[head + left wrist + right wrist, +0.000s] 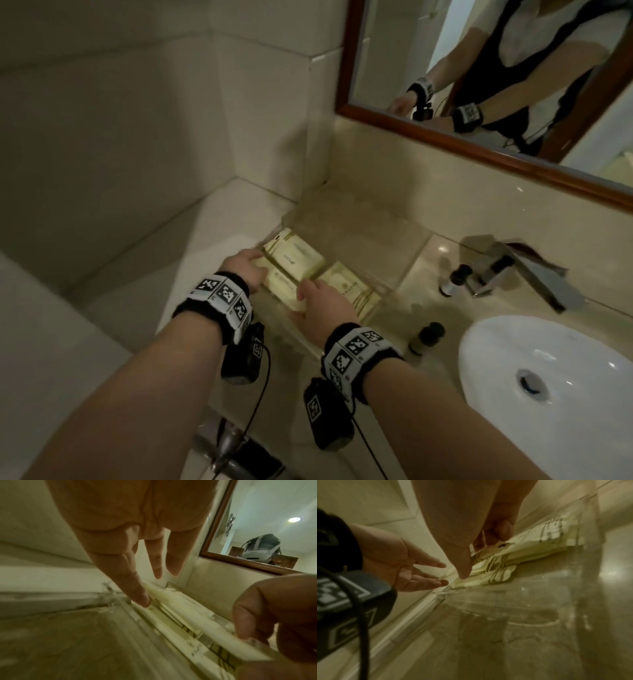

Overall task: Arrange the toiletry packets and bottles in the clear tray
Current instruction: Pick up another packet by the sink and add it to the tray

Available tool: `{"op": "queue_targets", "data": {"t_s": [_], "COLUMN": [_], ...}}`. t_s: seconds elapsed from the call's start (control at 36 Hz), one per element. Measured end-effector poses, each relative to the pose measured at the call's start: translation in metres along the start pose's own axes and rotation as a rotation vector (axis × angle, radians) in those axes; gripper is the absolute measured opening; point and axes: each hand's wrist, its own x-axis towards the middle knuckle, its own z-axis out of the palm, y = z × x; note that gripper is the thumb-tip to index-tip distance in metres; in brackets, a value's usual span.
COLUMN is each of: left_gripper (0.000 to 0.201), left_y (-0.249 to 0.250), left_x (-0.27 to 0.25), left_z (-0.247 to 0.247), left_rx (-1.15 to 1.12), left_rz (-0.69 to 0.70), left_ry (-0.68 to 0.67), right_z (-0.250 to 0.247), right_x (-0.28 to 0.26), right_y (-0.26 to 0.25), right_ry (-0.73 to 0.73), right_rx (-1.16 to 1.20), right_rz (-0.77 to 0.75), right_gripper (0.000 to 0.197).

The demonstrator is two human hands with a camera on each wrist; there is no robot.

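Several soft, light packets [301, 257] slide easily; right hand [325, 301] pinches one's edge, left hand [245, 270] fingers straight, steadying.

Tray [404, 270] back half open; faucet [527, 274] and bottles [457, 279] crowd its right

tray [407, 263]: clear glossy plastic | packets [301, 257]: matt cream paper | counter [424, 274]: polished stone | mirror frame [445, 137]: glossy wood

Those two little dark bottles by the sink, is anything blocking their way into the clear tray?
Partly. The cream packets and both hands fill the tray's left side, while its right side looks bare. The dark bottles stand just outside its right wall, with nothing visible between.
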Motion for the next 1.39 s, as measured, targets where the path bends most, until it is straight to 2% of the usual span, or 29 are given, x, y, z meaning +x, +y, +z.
{"op": "queue_targets", "data": {"t_s": [0.25, 0.58, 0.78, 0.92, 1.19, 1.39], "left_gripper": [0.039, 0.032, 0.030, 0.030, 0.032, 0.033], "left_y": [0.001, 0.003, 0.003, 0.007, 0.043, 0.095], "left_x": [0.003, 0.003, -0.001, -0.008, -0.042, -0.089], "left_z": [0.003, 0.010, 0.011, 0.014, 0.027, 0.079], "left_rx": [0.149, 0.196, 0.168, 0.233, 0.396, 0.397], "left_rz": [0.031, 0.089, 0.107, 0.121, 0.203, 0.315], "left_ry": [-0.038, -0.032, -0.051, -0.051, -0.098, -0.188], "right_z": [0.017, 0.016, 0.027, 0.024, -0.025, -0.072], "right_x": [0.021, 0.032, 0.029, 0.019, -0.017, -0.069], "right_y": [0.003, 0.009, 0.007, 0.011, 0.031, 0.074], "right_ry": [0.029, 0.021, 0.046, 0.075, 0.203, 0.339], "right_rx": [-0.079, -0.143, -0.078, -0.037, -0.023, -0.026], "right_rz": [0.081, 0.075, 0.075, 0.065, 0.037, 0.092], "right_gripper": [0.030, 0.030, 0.028, 0.024, 0.024, 0.025]}}
